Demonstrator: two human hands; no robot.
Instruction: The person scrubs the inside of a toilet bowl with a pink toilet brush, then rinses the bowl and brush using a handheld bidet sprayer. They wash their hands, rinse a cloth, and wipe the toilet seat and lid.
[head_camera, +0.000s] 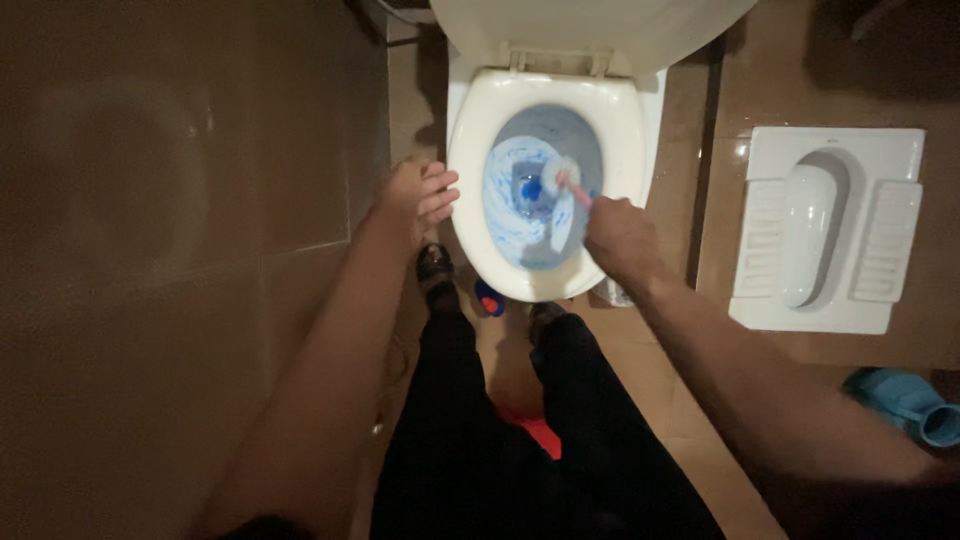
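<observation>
Right hand (620, 238) closed in a fist around the pink handle of a toilet brush (568, 184), knuckles up, positioned over the near right part of the white oval plastic toilet seat (470, 150). Brush head, pale and round, just ahead and left of that hand, down inside the white ceramic toilet bowl (560, 130). Blue cleaning liquid (505, 190) streaked in swirls over the bowl's inner wall, left of the brush head, with a darker blue patch at the centre.

Left hand (418, 198) resting at the seat's outer left edge, fingers loosely bent and lying together, fingertips touching the rim; nothing gripped.

Raised white lid (590, 25) beyond both hands. Small blue cap (489, 299) on the brown tiled floor (620, 370) below the bowl's front, between the two hands and nearer the body. White ceramic squat pan (825, 230) set into the floor well right of the right hand. Light blue plastic vessel (910, 400) near and right of the right forearm. Red object (535, 430) partly hidden between black trouser legs (450, 440); kind not determinable.
</observation>
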